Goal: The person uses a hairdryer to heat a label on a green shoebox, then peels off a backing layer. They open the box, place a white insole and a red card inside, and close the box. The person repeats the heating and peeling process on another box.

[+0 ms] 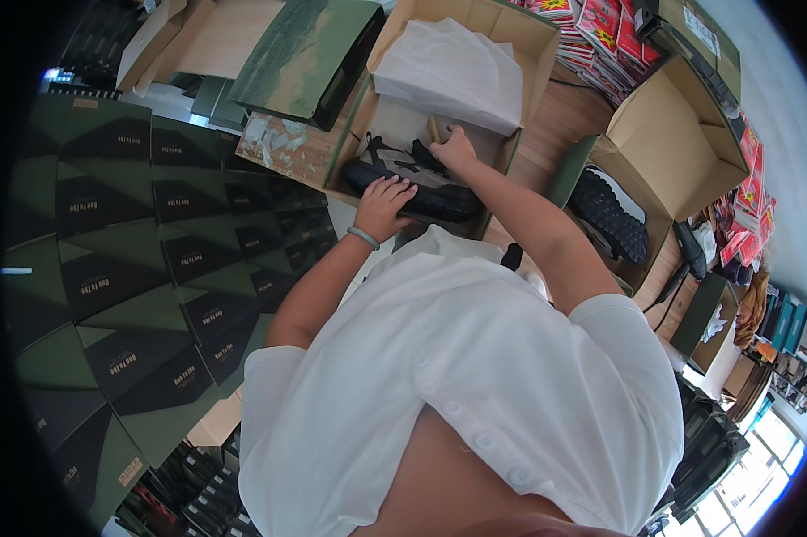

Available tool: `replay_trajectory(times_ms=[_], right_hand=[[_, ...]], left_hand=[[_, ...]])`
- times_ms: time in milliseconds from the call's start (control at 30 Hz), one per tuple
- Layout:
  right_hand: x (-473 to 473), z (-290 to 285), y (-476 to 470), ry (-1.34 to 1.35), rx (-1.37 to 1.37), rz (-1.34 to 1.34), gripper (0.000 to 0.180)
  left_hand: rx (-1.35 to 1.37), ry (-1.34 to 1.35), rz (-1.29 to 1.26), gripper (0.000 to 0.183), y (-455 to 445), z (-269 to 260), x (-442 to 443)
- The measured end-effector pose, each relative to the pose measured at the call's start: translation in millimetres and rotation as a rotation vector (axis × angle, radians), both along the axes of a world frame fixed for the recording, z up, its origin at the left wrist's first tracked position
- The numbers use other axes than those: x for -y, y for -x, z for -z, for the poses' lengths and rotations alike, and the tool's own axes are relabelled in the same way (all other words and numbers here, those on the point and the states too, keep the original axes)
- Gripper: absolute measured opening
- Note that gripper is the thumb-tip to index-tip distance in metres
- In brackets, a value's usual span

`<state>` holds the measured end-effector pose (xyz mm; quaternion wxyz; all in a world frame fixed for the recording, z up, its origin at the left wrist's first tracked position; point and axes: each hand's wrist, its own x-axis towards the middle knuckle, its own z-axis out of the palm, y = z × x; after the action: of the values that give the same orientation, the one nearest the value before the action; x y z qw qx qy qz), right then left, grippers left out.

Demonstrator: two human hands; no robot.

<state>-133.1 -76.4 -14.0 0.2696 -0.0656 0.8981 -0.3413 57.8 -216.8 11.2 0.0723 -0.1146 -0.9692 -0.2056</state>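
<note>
A grey and black shoe [410,176] lies on its side in an open cardboard shoe box [519,158], at the edge closest to my body. My left hand [382,208] rests on the black sole edge with fingers spread. My right hand [454,149] is closed on a slim tan stick-like tool [434,129], above the shoe's opening; its lower end is hidden. White tissue paper [450,74] is folded over the far part of the box.
Right of the box, another open shoe box [678,141] holds a shoe with a studded black sole [608,211]. A closed green box [303,57] stands at upper left. Stacked dark green boxes [122,268] fill the left. Red packets [605,33] are piled behind; a black hairdryer [689,252] lies right.
</note>
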Motion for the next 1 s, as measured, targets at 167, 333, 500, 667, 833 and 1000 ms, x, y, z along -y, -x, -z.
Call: replay_trajectory(times_ms=[167,333,500,667,833,1000], right_hand=[[-18.7,3.0,19.5,0.266,0.081,-0.1,0.037],[-10.6,24.6,8.6,0.206,-0.163,-0.018,0.032],[-6.6,23.8,6.2,0.097,-0.068,-0.173,0.031],[-0.2,16.3,8.4,0.001,-0.191,-0.137,0.027],[-12.3,56.4,37.5,-0.123,-0.104,-0.293,0.026],[-11.9,65.3,36.2,-0.18,-0.078,-0.234,0.039]], left_hand=[[0.028,-0.005,-0.021,0.068,-2.2,0.7,-0.6],[0.032,-0.006,-0.013,0.067,1.1,-3.5,-1.7],[0.029,-0.002,-0.017,0.067,0.9,-3.2,-1.3],[0.033,0.006,-0.031,0.068,-2.4,-1.9,-1.6],[0.042,0.015,-0.02,0.069,-0.4,-4.7,-1.7],[0.043,0.042,0.008,0.071,5.0,-8.8,-2.7]])
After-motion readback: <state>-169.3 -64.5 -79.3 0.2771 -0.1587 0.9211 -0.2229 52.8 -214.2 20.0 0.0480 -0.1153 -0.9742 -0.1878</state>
